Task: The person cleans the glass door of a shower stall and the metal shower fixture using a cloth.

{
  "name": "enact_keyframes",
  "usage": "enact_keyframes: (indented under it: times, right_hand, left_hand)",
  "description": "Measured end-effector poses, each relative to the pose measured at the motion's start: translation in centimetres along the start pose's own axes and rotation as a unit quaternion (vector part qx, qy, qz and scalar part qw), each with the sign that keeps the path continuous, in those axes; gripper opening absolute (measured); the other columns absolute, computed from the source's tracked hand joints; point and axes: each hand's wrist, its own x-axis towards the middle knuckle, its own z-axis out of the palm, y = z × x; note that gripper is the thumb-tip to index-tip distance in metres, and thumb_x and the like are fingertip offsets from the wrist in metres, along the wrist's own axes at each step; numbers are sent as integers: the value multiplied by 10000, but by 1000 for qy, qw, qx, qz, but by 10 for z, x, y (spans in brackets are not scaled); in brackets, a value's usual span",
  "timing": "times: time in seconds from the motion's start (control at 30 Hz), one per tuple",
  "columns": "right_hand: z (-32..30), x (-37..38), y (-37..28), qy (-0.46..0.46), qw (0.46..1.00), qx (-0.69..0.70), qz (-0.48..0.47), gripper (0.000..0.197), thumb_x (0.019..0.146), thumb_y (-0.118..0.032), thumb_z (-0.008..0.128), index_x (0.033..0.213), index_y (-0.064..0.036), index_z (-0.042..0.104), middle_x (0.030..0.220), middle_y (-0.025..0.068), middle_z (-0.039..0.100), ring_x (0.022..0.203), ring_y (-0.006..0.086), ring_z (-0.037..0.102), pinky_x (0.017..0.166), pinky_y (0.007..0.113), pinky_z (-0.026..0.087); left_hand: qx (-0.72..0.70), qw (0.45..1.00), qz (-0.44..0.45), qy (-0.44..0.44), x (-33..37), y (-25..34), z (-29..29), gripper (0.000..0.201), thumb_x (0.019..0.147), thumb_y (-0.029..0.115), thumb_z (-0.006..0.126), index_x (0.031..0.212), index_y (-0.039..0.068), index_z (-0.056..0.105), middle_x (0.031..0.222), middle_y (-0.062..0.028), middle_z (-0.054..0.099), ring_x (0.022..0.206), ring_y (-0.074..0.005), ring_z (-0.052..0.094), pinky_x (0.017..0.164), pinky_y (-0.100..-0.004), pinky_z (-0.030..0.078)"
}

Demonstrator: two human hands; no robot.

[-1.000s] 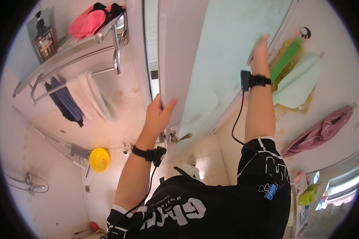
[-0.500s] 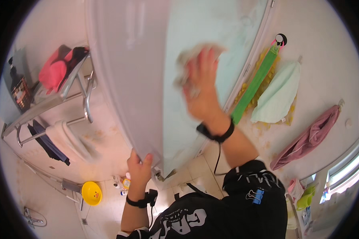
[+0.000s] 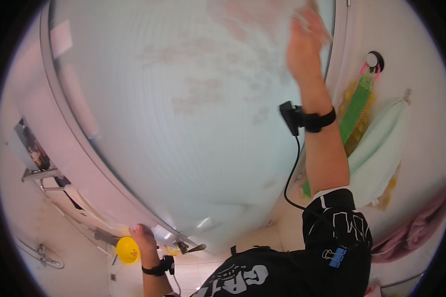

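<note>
Plainly, left hand (image 3: 145,241), right hand (image 3: 304,47) — two — at one frosted door (image 3: 173,148).

There's the metal shelf (image 3: 41,174), up-left of the left fingers (image 3: 139,230), carrying a dark bottle (image 3: 36,151)! Well right of them, a round hook (image 3: 374,60) bears a green strip (image 3: 356,113).

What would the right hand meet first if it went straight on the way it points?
Probably just more frosted glass door: the right hand points up along it, though depth is unclear near the picture's edge.
</note>
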Motion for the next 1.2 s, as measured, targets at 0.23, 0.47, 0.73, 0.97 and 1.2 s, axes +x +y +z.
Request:
enact_keyframes:
  times: [0.23,0.47,0.73,0.97,1.2]
  right_hand:
    - [41,-107,-225,-188,939,124,-262,481,834,-242,609,1313,-204,613,1436,51,533,1406,287,391,1150,594,231]
    - [1,-113,-146,-227,904,111,-344,457,859,-230,565,1307,-140,581,1397,98,536,1378,280,417,1161,533,271]
    - [23,139,49,-90,984,-150,23,687,987,-492,394,1501,-37,368,1537,255,345,1432,421,306,1168,478,261]
    - [87,91,-230,-142,964,-129,-184,612,1033,-279,387,1558,-20,210,1593,268,215,1486,405,182,1215,461,144]
    - [111,83,-313,-154,978,105,-89,588,1019,-453,353,1533,-168,377,1620,155,254,1505,382,158,1195,572,73]
  left_hand:
    - [136,989,4,61,44,-54,-41,450,965,501,537,1156,98,593,1052,-5,647,878,-116,602,690,-255,466]
    - [25,998,54,-10,42,-29,-14,529,1010,512,474,1169,22,595,1165,-62,641,1098,-151,590,939,-309,458]
    - [110,993,30,-23,34,0,19,519,967,582,523,848,78,565,681,74,451,635,-65,408,548,-268,310]
    - [118,986,-34,-111,18,24,-1,636,955,574,577,1197,-12,626,1005,4,641,896,-91,541,787,-262,458]
    - [-34,981,2,-189,27,41,24,494,979,336,613,1315,-24,569,1203,-81,644,1126,-177,575,1002,-342,442]
